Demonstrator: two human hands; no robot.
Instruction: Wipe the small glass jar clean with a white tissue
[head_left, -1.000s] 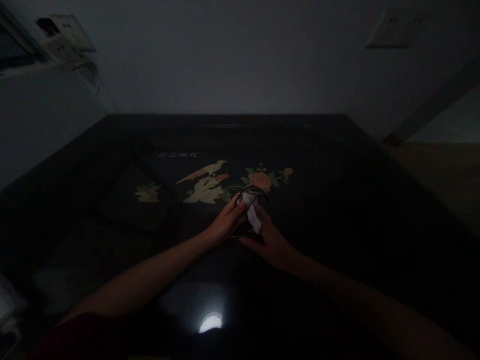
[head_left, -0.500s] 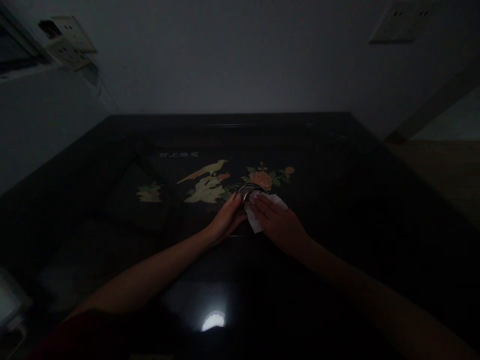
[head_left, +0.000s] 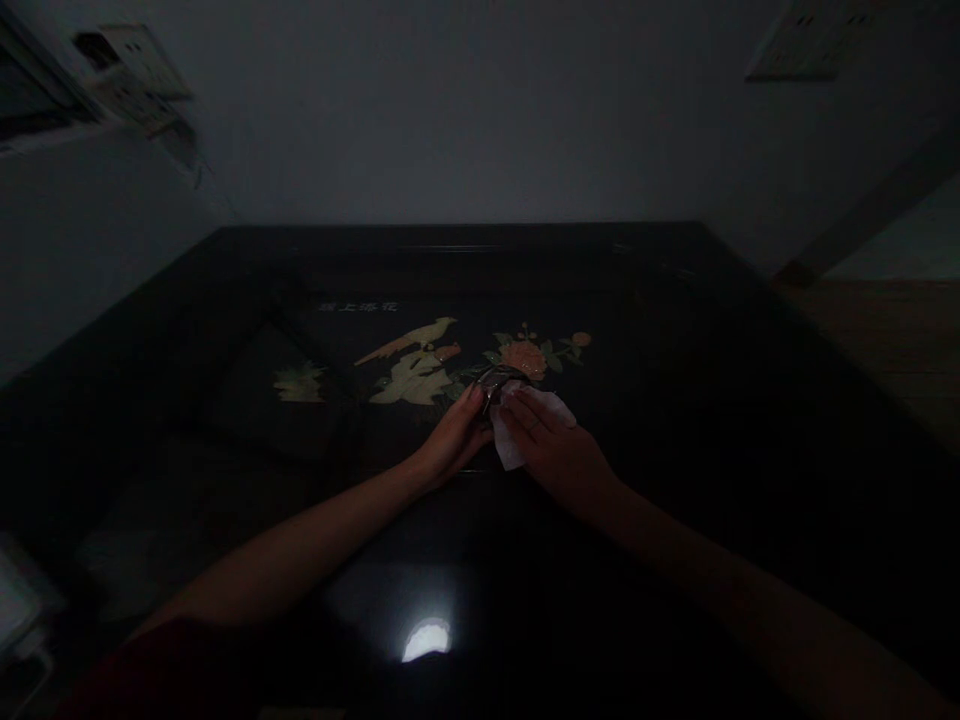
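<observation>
Near the middle of the dark tabletop [head_left: 525, 610], my left hand [head_left: 452, 440] grips the near left side of a dark, glossy, rounded object [head_left: 496, 377]. Its kind is too dim to make out. A white tissue [head_left: 508, 455] is under the fingers of my right hand [head_left: 562, 452], which press it against the object's right side. The tissue's loose edges stick out below and to the right of those fingers. Both hands hide much of the object.
A bird figure [head_left: 411, 340] and an orange flower [head_left: 523, 357] decorate the tabletop. Behind it rises a pale wall [head_left: 465, 120] with a socket plate [head_left: 806, 40] at right and a power adapter [head_left: 131, 100] at left. A white device [head_left: 19, 600] stands at the lower left.
The tissue's lower corner has shifted slightly under my right fingers. Both hands stay almost in the same place, and the view has darkened a little.
</observation>
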